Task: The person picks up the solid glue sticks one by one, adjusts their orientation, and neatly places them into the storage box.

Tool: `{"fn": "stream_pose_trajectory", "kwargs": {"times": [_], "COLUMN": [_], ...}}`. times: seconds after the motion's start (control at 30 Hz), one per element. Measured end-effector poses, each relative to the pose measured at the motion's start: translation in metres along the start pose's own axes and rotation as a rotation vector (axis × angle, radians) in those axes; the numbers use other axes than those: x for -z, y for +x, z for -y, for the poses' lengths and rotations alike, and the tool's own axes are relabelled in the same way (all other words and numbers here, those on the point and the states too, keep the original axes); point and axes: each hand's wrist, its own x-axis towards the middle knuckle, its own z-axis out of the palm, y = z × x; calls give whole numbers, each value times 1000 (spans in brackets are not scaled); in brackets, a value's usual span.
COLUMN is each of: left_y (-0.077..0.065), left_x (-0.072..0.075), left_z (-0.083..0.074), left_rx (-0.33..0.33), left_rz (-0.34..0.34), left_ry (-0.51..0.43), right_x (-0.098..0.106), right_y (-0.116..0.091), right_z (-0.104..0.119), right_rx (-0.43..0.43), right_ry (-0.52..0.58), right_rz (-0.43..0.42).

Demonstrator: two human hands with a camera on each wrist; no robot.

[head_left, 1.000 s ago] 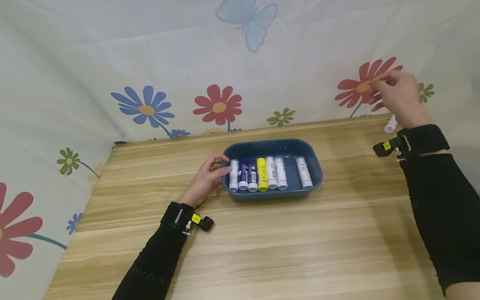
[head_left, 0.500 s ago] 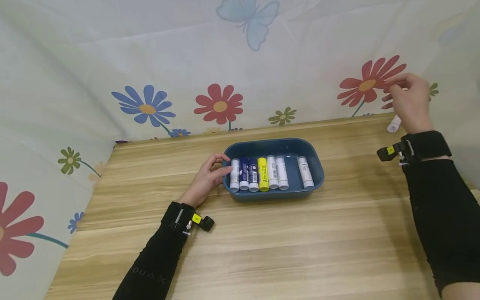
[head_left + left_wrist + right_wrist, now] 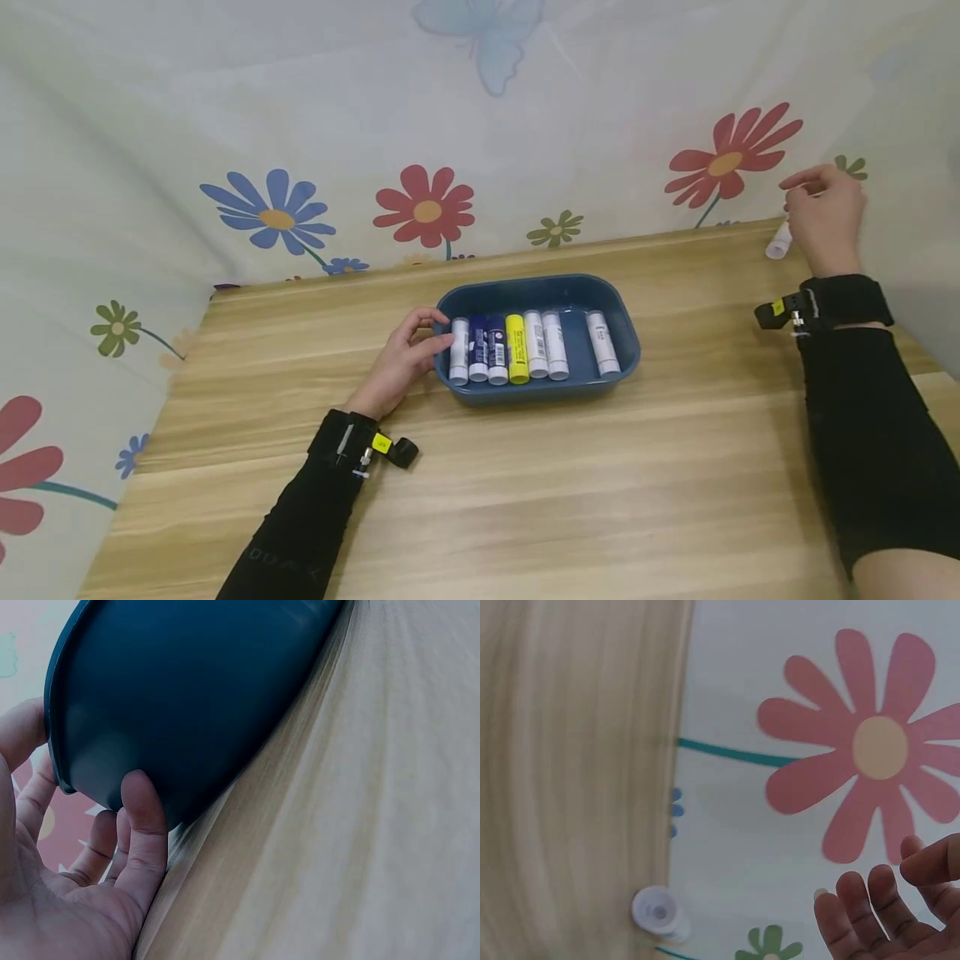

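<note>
In the head view a blue plastic tub [image 3: 537, 395] stands on the table. My left hand [image 3: 399, 360] grips its left end, thumb and index finger at the rim; in the left wrist view the fingers [image 3: 142, 817] lie against its outer wall. A row of glue sticks lies inside: white, dark blue [image 3: 497, 350], yellow [image 3: 517, 350], white [image 3: 555, 346], and one white stick [image 3: 602, 343] apart at the right. Near the back right corner my right hand [image 3: 827, 217] hovers, fingers loosely bent, beside a white glue stick [image 3: 778, 243], which it partly hides.
A wood-grain table [image 3: 570, 483] extends in front of the tub. Flower-printed sheeting [image 3: 322, 108] rises along the table's back and left edges. Each wrist wears a black band with a small camera.
My right hand has come down a little toward the white glue stick at the back right. The left hand keeps its grip on the tub. The head view has shifted slightly.
</note>
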Motion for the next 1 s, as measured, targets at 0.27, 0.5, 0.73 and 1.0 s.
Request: {"fn": "stream_pose_trajectory", "kwargs": {"times": [0.27,0.5,0.73,1.0], "left_y": [0,-10,-9,-10], "left_x": [3,-5,-8,-10], "left_z": [-16,-32,-27,-23], "left_rx": [6,21,9,8], "left_rz": [4,11,21,26], "left_ry": [27,31,1,-15], "right_x": [-5,-6,-4,-3], "right_y": [15,18,21,18], "right_z": [-20,-35,-45,-57], "right_rx": [-55,-84,-31,-29], "right_ry": [-122,-134,-107,-138], "right_rz": [65,117,154,292]}}
